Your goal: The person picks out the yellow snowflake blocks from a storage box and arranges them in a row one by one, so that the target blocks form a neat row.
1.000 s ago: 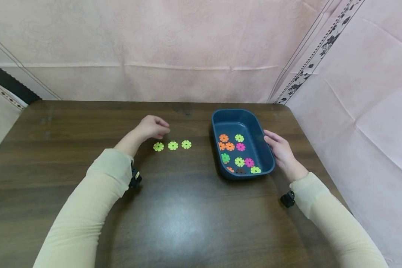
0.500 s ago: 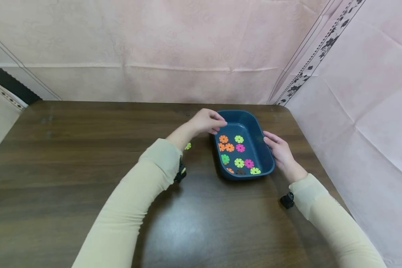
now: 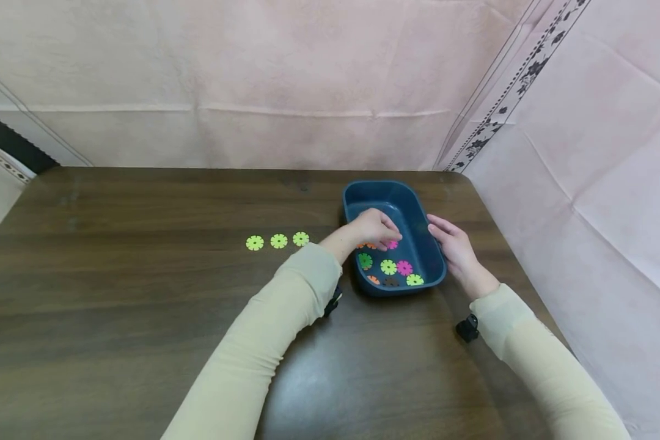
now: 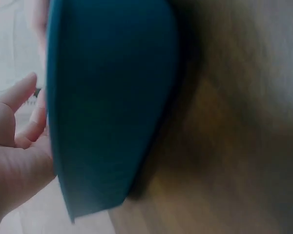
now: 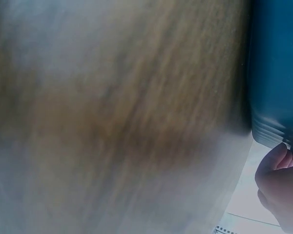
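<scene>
In the head view my left hand (image 3: pixel 373 228) reaches down inside a dark blue plastic basin (image 3: pixel 440 269), its fingers over the discs. The left wrist view shows that hand's thumb (image 4: pixel 24 92) apart from the fingers, past the basin's rim. My right hand (image 3: pixel 459 252) grips the basin's right side, thumb at the rim. Flower-shaped slotted discs lie in the basin: a green disc (image 3: pixel 365 261), a yellow-green disc (image 3: pixel 388 267), magenta discs (image 3: pixel 404 268), a brown disc (image 3: pixel 391 281) and orange ones partly hidden. Three yellow-green discs (image 3: pixel 278 241) lie in a row on the table.
The brown wooden table (image 3: pixel 143 318) runs back to a pale patterned cloth (image 3: pixel 308 73). Another cloth (image 3: pixel 610 153) hangs along the right side. The basin stands near the table's right edge. Both wrists wear small black cameras (image 3: pixel 467 329).
My left hand has moved right from above the three discs on the table, across the basin's left rim and down into it. The right hand stays at the basin's side.
</scene>
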`<state>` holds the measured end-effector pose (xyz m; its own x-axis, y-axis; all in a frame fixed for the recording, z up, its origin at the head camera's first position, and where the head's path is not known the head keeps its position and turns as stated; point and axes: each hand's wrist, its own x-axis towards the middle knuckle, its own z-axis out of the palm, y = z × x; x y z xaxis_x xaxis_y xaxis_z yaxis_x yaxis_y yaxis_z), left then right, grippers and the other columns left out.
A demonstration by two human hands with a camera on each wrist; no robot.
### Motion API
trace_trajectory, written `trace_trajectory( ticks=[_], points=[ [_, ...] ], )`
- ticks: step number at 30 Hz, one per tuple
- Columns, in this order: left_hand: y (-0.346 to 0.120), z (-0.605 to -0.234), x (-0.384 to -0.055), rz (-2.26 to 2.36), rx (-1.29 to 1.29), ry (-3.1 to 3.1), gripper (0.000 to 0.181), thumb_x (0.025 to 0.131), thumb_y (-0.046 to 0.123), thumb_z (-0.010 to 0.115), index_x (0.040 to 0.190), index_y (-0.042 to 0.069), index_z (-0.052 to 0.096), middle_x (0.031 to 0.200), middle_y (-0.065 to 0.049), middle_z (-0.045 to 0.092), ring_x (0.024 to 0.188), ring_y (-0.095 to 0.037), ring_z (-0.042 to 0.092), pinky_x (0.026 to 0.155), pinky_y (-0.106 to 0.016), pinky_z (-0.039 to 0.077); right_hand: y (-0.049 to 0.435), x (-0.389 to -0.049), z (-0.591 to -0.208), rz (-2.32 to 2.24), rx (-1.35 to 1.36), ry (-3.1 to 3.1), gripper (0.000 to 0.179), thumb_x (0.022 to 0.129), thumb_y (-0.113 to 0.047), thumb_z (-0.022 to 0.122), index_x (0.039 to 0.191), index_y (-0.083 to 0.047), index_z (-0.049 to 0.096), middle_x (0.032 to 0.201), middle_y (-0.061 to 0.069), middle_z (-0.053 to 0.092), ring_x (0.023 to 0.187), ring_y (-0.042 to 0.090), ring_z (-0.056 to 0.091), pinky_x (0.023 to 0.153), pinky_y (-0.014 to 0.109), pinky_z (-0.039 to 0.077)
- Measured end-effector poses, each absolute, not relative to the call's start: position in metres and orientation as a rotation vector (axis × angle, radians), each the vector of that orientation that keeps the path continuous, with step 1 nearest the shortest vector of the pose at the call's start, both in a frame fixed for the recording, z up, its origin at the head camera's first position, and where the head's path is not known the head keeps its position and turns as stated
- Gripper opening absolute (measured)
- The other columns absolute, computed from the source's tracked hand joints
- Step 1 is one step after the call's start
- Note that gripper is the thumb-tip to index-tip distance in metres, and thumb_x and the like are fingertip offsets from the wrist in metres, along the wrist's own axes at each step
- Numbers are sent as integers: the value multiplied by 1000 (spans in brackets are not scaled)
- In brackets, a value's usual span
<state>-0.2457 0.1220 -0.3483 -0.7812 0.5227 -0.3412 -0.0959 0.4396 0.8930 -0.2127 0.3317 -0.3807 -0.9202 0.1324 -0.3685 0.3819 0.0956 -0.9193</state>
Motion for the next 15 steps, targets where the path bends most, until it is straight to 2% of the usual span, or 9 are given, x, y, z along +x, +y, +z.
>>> trace_trajectory(
  ticks=[7, 11, 15],
  points=[
    [140, -356, -236, 1227, 231, 2174, 19, 85, 11, 68, 100, -1, 67, 102, -15, 68, 93, -25, 68, 77, -30, 58, 332, -213, -380, -1935, 514, 2152, 54, 95, -35, 51, 145, -20, 35, 150, 6, 32, 104, 4, 50, 77, 12, 50],
    [146, -360, -236, 1124, 177, 2225, 23, 83, 13, 71, 104, 3, 67, 101, -10, 68, 87, -20, 69, 70, -25, 58, 332, -213, -380, -1952, 515, 2151, 53, 95, -33, 51, 145, -19, 36, 146, 6, 37, 101, 3, 51, 76, 12, 50],
    [148, -365, -236, 1063, 149, 2274, 25, 82, 14, 72, 103, 2, 65, 99, -9, 68, 82, -20, 70, 70, -25, 58, 332, -213, -380, -1962, 517, 2141, 53, 96, -32, 51, 145, -19, 36, 145, 5, 37, 101, 3, 51, 76, 12, 51]
  ],
)
